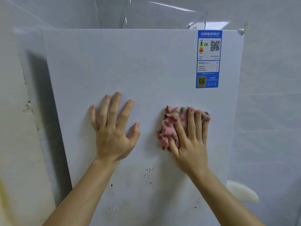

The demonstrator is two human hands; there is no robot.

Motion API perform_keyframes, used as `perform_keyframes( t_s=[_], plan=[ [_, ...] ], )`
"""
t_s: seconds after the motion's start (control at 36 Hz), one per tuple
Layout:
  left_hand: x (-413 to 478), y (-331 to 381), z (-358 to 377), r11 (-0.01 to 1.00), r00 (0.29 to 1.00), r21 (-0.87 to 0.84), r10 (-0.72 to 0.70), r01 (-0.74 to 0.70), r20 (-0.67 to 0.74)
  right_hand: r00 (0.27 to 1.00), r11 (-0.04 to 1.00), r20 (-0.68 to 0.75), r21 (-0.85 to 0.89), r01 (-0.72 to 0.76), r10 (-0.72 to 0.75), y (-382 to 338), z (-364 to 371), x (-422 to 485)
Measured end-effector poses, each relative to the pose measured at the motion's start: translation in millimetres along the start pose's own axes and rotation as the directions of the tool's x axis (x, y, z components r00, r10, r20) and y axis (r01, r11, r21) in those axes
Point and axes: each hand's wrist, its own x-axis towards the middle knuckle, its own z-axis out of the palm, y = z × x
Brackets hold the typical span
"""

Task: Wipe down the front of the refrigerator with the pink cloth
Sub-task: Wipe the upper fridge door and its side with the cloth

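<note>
Fridge door [130, 70] has dark specks [147, 176] lower down, so we'd sweep there. Right hand [189, 139], fingers spread, presses the pink cloth [169, 126] mid-door toward the right edge; left hand [114, 128] braces, fingers splayed. Sticker [208, 59] sits top right corner.

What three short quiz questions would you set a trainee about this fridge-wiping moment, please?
1. True or false: the right hand presses the pink cloth against the refrigerator door.
2. Where do the dark specks lie relative to the cloth? A) above it B) below it C) level with it, to its right
3. Fill in: the blue label sits near the door's upper ____ corner.
Key: 1 true; 2 B; 3 right.
</note>
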Motion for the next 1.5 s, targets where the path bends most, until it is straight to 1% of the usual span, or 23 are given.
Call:
perform_keyframes(
  t_s=[0.06,0.17,0.22,0.31,0.39,0.5,0.61,0.69,0.78,0.86,0.92,0.97,1.06,1.11,1.17,1.25,1.33,1.42,1.5],
  plan=[
    [0.1,5.1,1.2,1.0,1.0,-0.002,0.003,-0.003,-0.001,0.999,1.0,0.029,0.003,0.031,-0.031,6.5,-2.4,-4.8],
    [2.4,14.0,4.2,1.0,1.0,-0.014,-0.003,0.003,-0.014,0.998,0.998,0.025,-0.001,0.059,-0.059,10.4,-7.5,17.2],
    [4.0,17.9,5.0,1.0,1.0,-0.025,-0.001,0.0,-0.024,1.0,1.0,-0.023,-0.018,0.012,-0.013,14.7,-7.1,44.3],
    [5.8,25.5,6.7,0.997,1.0,-0.069,0.022,-0.024,-0.02,0.988,0.993,-0.109,-0.033,-0.112,0.108,21.8,-10.3,93.0],
    [7.4,31.9,9.2,0.997,0.999,-0.066,0.036,-0.036,-0.009,0.987,0.991,-0.091,-0.02,-0.134,0.131,26.8,-13.3,107.2],
    [6.3,34.3,12.2,0.999,1.0,-0.038,0.024,-0.024,-0.009,0.989,0.992,-0.08,-0.02,-0.126,0.124,32.9,-11.3,67.5],
    [5.6,35.4,12.9,0.999,0.999,-0.023,0.023,-0.024,-0.022,0.993,0.993,0.002,-0.02,-0.114,0.114,44.8,-8.7,-5.1],
    [5.9,35.6,12.4,1.0,0.999,-0.017,0.023,-0.024,-0.027,0.996,0.997,0.055,-0.011,-0.073,0.074,55.0,-11.3,-32.8],
    [6.5,34.7,12.1,0.999,0.999,-0.018,0.026,-0.026,-0.031,0.998,1.0,0.063,0.002,-0.031,0.031,60.3,-15.6,-23.1],
    [5.6,35.0,12.6,0.999,0.999,-0.02,0.027,-0.028,-0.029,0.999,1.0,0.037,0.008,-0.011,0.011,65.7,-19.2,4.9],
    [5.1,35.4,13.5,0.999,0.999,-0.022,0.028,-0.029,-0.033,0.999,0.999,-0.007,0.007,-0.045,0.045,70.5,-20.9,36.2],
    [5.2,35.5,14.5,0.999,0.999,-0.019,0.029,-0.03,-0.038,0.993,0.994,-0.037,0.008,-0.111,0.111,72.6,-23.5,66.7],
    [4.7,35.8,15.9,1.0,0.999,-0.01,0.025,-0.025,-0.036,0.989,0.99,-0.056,0.008,-0.139,0.139,73.5,-24.8,81.0],
    [4.7,37.0,15.7,1.0,0.999,-0.014,0.017,-0.017,-0.031,0.988,0.99,-0.059,0.014,-0.139,0.14,74.0,-23.9,70.8],
    [5.0,37.4,15.3,1.0,1.0,-0.022,0.01,-0.01,-0.026,0.983,0.985,-0.052,0.024,-0.173,0.174,74.1,-20.6,48.8],
    [5.1,38.1,15.3,1.0,1.0,-0.03,0.004,-0.005,-0.017,0.978,0.977,-0.001,0.024,-0.211,0.211,74.0,-16.3,-4.6],
    [4.9,40.0,16.2,0.999,1.0,-0.037,-0.004,0.003,-0.017,0.978,0.979,0.042,0.032,-0.204,0.202,72.0,-14.2,-49.0],
    [5.3,40.9,15.8,0.999,1.0,-0.05,-0.011,0.01,-0.015,0.983,0.982,0.047,0.055,-0.181,0.178,70.4,-15.3,-55.9],
    [5.3,39.9,14.5,0.998,1.0,-0.057,-0.007,0.006,-0.006,0.985,0.985,0.044,0.042,-0.17,0.168,73.3,-18.0,-42.7]
  ],
)
